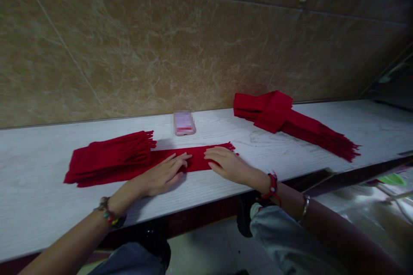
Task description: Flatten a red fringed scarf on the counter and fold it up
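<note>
Both hands flat, fingers spread, no grip: left hand (163,175) & right hand (226,164) press red fringed scarf (196,160) on white surface (38,206), beside folded scarf pile (109,159); phone (183,123) behind.

Red fringed scarf (196,159): laid flat lengthwise on table, one end under folded red stack, both palms pressing it.

The red scarf (193,160) under both hands looks like soft matt cloth with a fringed end. The stack of scarves (109,159) at 9 o'clock from it is the same cloth. The table (48,206) shows pale wood grain with a dull finish. The wall (161,51) is glossy marbled brown tile.
</note>
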Demonstrator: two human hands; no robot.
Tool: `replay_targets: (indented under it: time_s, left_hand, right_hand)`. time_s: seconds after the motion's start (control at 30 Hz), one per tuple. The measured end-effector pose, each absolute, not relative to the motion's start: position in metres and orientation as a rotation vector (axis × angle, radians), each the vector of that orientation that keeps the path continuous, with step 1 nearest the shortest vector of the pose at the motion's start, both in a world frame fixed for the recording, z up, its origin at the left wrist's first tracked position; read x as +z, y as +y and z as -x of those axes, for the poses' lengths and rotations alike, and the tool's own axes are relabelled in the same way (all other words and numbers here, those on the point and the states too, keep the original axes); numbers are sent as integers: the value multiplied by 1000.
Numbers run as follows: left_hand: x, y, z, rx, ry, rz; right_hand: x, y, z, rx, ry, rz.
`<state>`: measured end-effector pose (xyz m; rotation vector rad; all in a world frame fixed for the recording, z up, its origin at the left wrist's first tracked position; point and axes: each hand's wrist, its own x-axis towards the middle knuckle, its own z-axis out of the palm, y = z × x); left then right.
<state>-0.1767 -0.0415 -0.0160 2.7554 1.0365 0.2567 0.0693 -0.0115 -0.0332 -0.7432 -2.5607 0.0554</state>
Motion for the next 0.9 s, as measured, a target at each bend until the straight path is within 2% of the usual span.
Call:
replay_targets:
  time_s: [0.13, 0.27, 0.6, 0.77, 0.9]
  left_hand:
    - [-26, -38, 177, 248, 1263, -2658]
    - [-35, -35, 177, 62, 1504, -2695]
    - [-32, -39, 172, -45, 1643, -2656]
    - [-31, -27, 158, 28, 1555, -2693]
    - [-30, -17, 148, -46, 1411, -2685]
  right_hand:
    - [-39, -17, -53, 10, -2647, 935]
    - [-43, -16, -57, 28, -2787, 996]
    - [-30, 21, -139, 163, -2778, 1423]
    - [-3, 12, -121, 166, -2701, 844]
    - [-10, 6, -92, 73, -2844, 583]
